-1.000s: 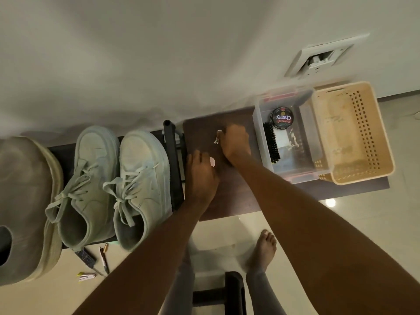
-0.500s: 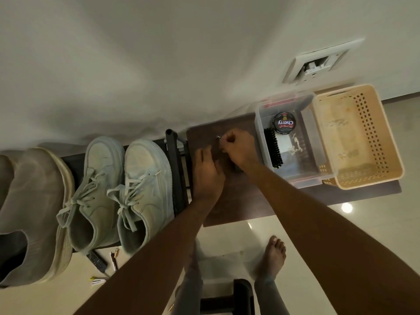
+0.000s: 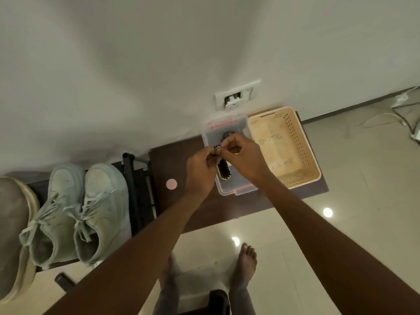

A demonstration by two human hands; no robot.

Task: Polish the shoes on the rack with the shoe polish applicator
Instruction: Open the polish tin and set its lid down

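Both hands met right over the clear box (image 3: 236, 191) near the desk's (image 3: 204, 214) back edge. The left hand (image 3: 201, 171) gripped a small dark thing, probably the applicator (image 3: 217, 153), and the right hand (image 3: 244, 159) pinched at its top, maybe a cap, too small to tell. The brush (image 3: 223, 171) lay in the box just under them. The shoes (image 3: 91, 212) sat well off to the left on the rack (image 3: 134, 178), toes to the wall, so the left hand was nearer.
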